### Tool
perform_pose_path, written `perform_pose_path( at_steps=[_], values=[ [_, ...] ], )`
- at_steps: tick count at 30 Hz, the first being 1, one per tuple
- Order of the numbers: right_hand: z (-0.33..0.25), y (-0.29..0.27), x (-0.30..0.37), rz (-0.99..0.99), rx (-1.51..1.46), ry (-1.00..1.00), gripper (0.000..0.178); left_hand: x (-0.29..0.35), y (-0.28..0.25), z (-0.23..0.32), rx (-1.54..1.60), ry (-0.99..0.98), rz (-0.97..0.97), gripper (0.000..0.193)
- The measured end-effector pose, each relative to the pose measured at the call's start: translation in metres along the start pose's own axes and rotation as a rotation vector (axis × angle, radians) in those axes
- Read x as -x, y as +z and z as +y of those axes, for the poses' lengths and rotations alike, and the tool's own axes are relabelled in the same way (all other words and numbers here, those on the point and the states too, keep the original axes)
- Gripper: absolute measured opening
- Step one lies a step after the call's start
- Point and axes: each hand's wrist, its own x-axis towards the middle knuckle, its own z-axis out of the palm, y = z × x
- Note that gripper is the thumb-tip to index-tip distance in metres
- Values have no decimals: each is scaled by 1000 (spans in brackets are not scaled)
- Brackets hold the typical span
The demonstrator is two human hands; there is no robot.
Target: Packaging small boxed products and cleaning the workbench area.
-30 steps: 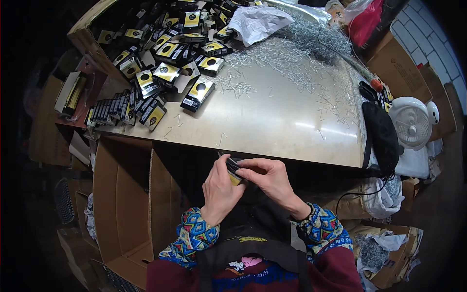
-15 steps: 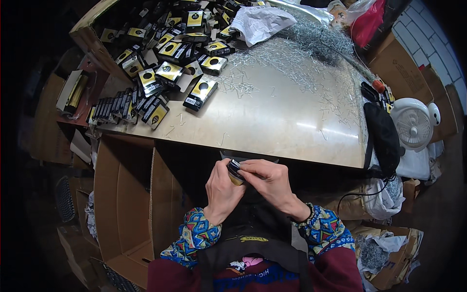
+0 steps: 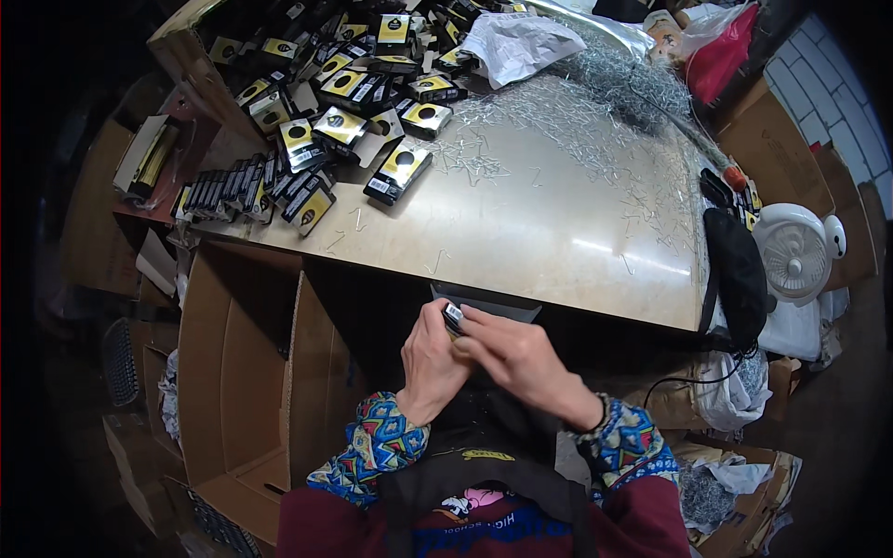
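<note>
Between my two hands, in front of the table's near edge, is a small black and yellow box (image 3: 453,316), mostly covered by fingers. My left hand (image 3: 431,358) is wrapped round it from the left. From the right, the fingers of my right hand (image 3: 517,352) press on its upper end and side. On the table, closest to my hands, a black and yellow box (image 3: 398,172) lies by itself in front of a large heap of similar boxes (image 3: 342,88). Some of the heaped boxes have raised flaps.
Small bent metal hooks (image 3: 642,200) are scattered over the wooden table (image 3: 530,232), thickening into a pile (image 3: 623,88) beside crumpled white paper (image 3: 521,46). A row of boxes (image 3: 228,191) stands at the left. An open cardboard carton (image 3: 233,372) is below; a white fan (image 3: 791,253) stands right.
My right fingers have shifted and now close over more of the box, and the box's end is turned a little. The whole view has shifted slightly.
</note>
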Motion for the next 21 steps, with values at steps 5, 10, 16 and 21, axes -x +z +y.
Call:
perform_pose_path(
  at_steps=[5,10,16,21],
  values=[
    [7,9,0,207,-157,139,25,-10,5,11,72,-48,6,56],
    [38,-44,-15,607,274,-113,35,-26,-9,26,29,167,34,76],
    [55,-64,-20,617,434,-115,36,-21,-10,0,135,81,18,53],
    [78,-54,-21,454,304,-11,41,-37,-8,-4,383,-25,39,29]
  ],
)
